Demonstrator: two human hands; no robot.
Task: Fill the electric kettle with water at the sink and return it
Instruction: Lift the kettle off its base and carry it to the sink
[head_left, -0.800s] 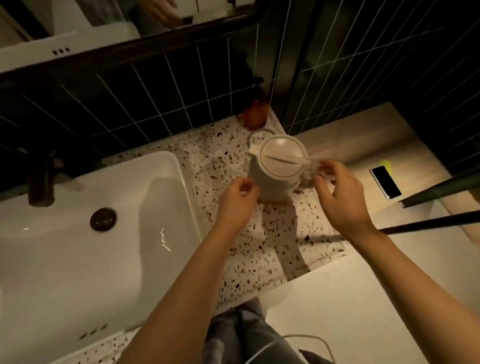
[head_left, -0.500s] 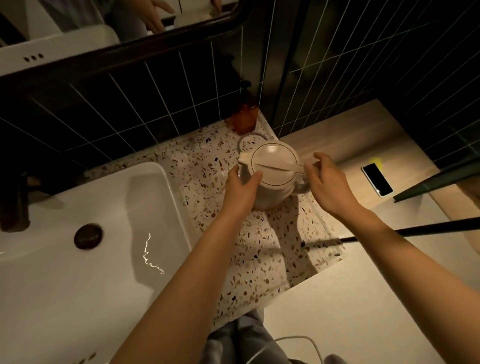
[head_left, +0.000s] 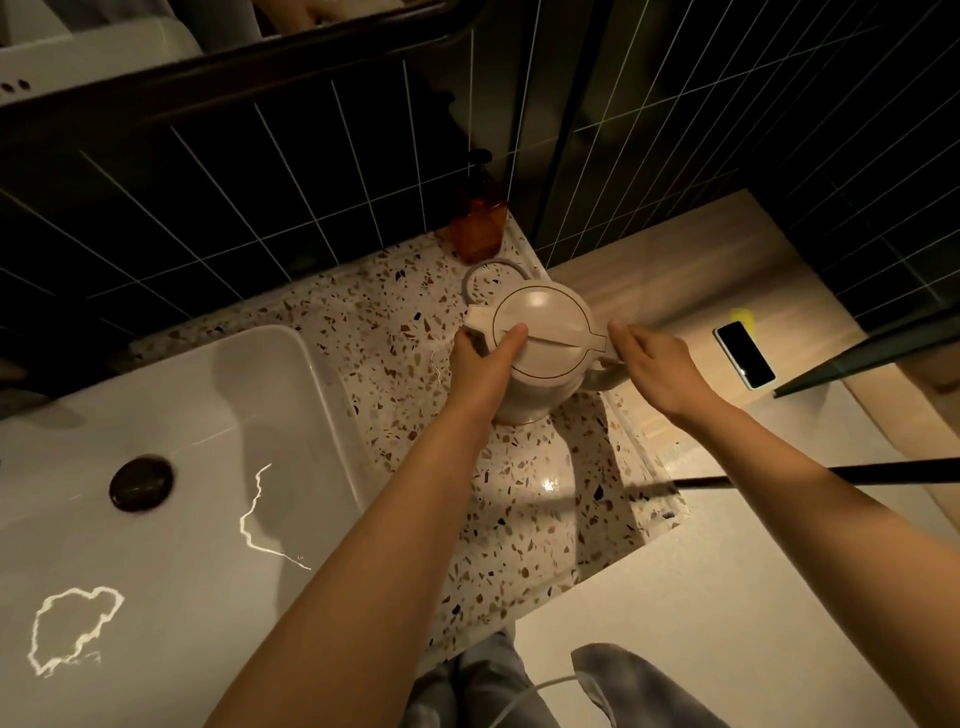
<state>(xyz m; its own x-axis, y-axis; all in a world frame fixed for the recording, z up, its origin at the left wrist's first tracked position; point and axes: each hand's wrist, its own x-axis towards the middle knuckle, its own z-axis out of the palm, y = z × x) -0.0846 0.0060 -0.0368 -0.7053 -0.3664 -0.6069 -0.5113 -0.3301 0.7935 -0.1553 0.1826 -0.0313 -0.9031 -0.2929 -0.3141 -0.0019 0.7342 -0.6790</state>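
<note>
A cream electric kettle (head_left: 548, 332) with its lid shut stands on the speckled terrazzo counter (head_left: 524, 493), to the right of the white sink (head_left: 208, 415). My left hand (head_left: 480, 353) wraps the kettle's left side near the spout, thumb lying on the lid. My right hand (head_left: 654, 369) is closed on the handle at the kettle's right side. The sink's dark drain plug (head_left: 140, 483) shows in the wet basin; the tap is out of view.
An amber pump bottle (head_left: 478, 223) stands against the dark tiled wall behind the kettle, with a grey cord loop (head_left: 475, 275) beside it. A phone (head_left: 744, 354) lies on the wooden shelf (head_left: 675, 265) to the right. A dark rod (head_left: 883, 473) crosses at right.
Both hands have closed in on the kettle: the left moved from in front of it onto its side and lid, the right took the handle. The camera view shifted down and left.
</note>
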